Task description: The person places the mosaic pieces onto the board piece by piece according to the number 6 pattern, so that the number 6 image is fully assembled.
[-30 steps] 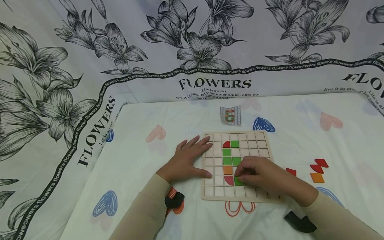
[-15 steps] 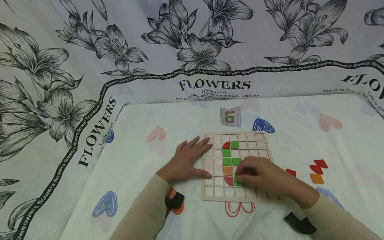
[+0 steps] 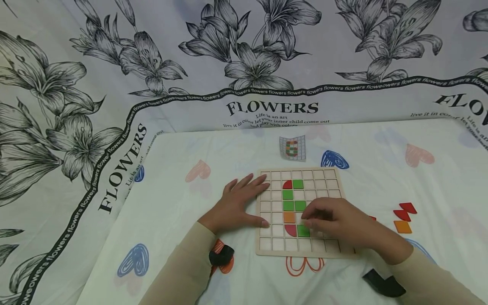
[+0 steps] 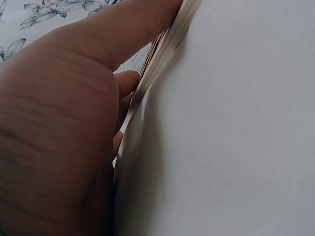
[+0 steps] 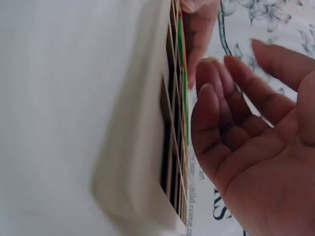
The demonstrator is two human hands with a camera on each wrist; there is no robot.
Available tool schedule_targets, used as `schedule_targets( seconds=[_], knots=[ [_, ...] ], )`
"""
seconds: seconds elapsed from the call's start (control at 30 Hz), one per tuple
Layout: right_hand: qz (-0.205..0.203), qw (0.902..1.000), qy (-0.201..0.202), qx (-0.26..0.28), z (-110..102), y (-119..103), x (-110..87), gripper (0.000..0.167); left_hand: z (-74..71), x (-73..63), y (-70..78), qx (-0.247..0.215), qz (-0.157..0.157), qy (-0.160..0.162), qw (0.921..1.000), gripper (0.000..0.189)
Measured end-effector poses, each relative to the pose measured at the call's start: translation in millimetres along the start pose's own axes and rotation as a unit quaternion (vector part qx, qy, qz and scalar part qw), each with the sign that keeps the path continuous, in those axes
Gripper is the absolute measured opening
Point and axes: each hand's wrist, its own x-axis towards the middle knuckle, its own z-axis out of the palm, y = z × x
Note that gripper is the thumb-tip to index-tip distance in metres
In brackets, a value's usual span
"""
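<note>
A wooden grid board point(image 3: 305, 255) lies in front of me in the head view. Along its left edge rests my left hand point(image 3: 236, 207), fingers spread over the rim and thumb at the lower left. My right hand point(image 3: 335, 220) hovers over the lower right of the board, its fingers loosely curled with nothing between them, as the right wrist view also shows. Just left of its fingertips a green square tile point(image 3: 303, 231) sits in a cell, beside a red rounded tile point(image 3: 291, 230). Above them are an orange tile point(image 3: 289, 217), several green tiles point(image 3: 288, 206) and another red rounded tile point(image 3: 287, 184).
Behind the board lies a small pattern card point(image 3: 292, 148). To the right are loose red tiles point(image 3: 408, 208) and an orange tile point(image 3: 403, 227). Another red tile point(image 3: 373, 218) is mostly hidden by my right hand. A white printed cloth point(image 3: 171, 190) covers the table.
My right hand has let go of the green square tile and drawn slightly to the right, covering more of the nearby loose red tile. My left hand has stayed on the board's edge.
</note>
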Motion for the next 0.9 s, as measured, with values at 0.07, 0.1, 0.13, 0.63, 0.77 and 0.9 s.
schedule_targets(
  seconds=[0.07,0.1,0.13,0.63,0.77,0.9],
  knots=[
    [-0.004,0.9999,0.009,0.006,-4,-1,-2.1,0.009,0.5,0.6,0.0,0.001,0.0,0.0,1.0,0.106],
    [-0.003,0.9999,0.013,0.009,-7,-2,-3.4,0.009,0.8,0.8,-0.1,0.002,0.001,0.0,1.0,0.105],
    [-0.005,0.9998,0.017,0.013,-9,-3,-4.8,0.01,0.9,0.9,0.0,0.002,0.001,0.0,1.0,0.105],
    [-0.016,0.9976,0.065,0.015,-56,-5,-26.8,0.021,3.0,0.5,-1.3,0.0,0.0,0.007,1.0,0.105],
    [-0.022,0.9965,0.08,-0.002,-68,0,-32.7,0.023,2.9,1.0,-1.4,0.002,0.005,0.01,0.9999,0.105],
    [-0.011,0.9954,0.094,-0.016,-79,7,-38.0,0.026,2.9,1.2,-1.1,0.0,0.007,0.011,0.9999,0.105]
  ],
)
